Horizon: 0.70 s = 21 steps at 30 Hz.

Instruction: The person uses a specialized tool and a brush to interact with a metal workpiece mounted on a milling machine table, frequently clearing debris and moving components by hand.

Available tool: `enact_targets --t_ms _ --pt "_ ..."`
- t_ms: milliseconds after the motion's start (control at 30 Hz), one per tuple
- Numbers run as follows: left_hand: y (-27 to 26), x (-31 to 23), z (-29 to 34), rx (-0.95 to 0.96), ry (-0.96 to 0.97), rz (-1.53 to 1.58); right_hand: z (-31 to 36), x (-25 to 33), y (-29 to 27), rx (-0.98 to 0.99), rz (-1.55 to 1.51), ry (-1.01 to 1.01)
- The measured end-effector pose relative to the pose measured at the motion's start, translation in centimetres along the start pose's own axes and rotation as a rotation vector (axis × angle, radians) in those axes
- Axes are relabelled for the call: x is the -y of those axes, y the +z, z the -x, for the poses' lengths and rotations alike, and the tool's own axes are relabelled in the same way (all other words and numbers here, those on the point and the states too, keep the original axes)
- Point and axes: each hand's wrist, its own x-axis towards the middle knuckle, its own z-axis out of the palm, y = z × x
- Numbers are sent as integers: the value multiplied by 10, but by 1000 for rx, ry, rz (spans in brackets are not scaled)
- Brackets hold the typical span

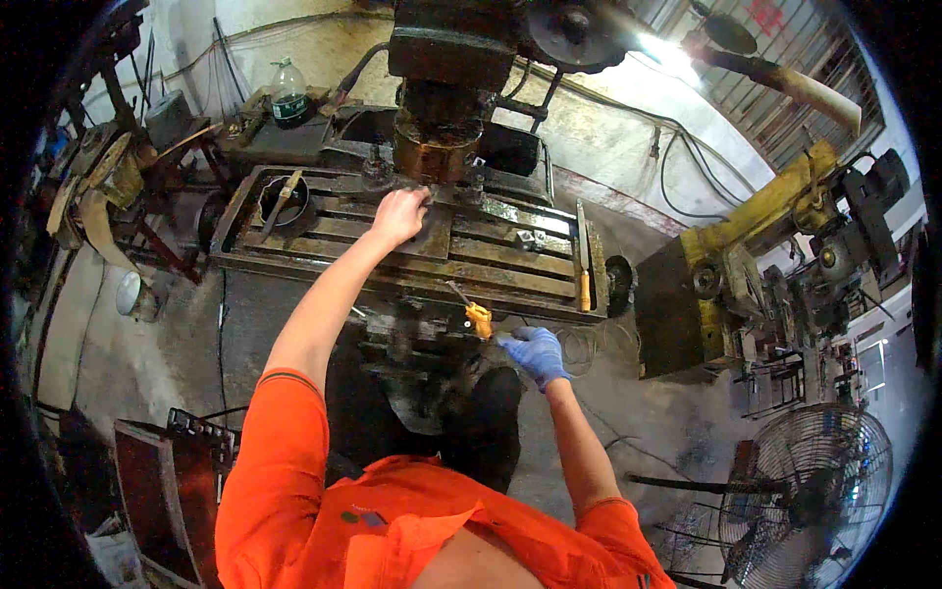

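My bare left hand [400, 217] is closed over the machine's slotted table, just below the brown, wet-looking spindle head [438, 147]. Its fingertips curl toward the work area, and whatever they grip is hidden. In front of the table's near edge, my right hand [536, 355] wears a blue glove. Its curled fingers meet the lower end of a yellow air blow gun [479, 320], whose thin nozzle points up and left toward the table [500, 274].
A dark bowl with a brush [283, 201] sits on the table's left end. Small metal blocks [531, 240] and a yellow-handled file [585, 275] lie at right. A bottle [288, 93] stands behind, a yellow machine [692, 285] at right, a fan [807, 491] at lower right.
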Motion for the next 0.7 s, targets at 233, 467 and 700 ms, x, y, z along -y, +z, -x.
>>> enact_targets --t_ms 233,467,700 --pt "-10 -17 -13 105 -414 -125 16 -8 -103 -326 -263 -133" --pt "-16 15 -7 97 -360 37 15 126 -335 -868 -848 -1087" --pt "-16 0 -22 167 -404 84 65 158 -333 -890 -1002 -1108"
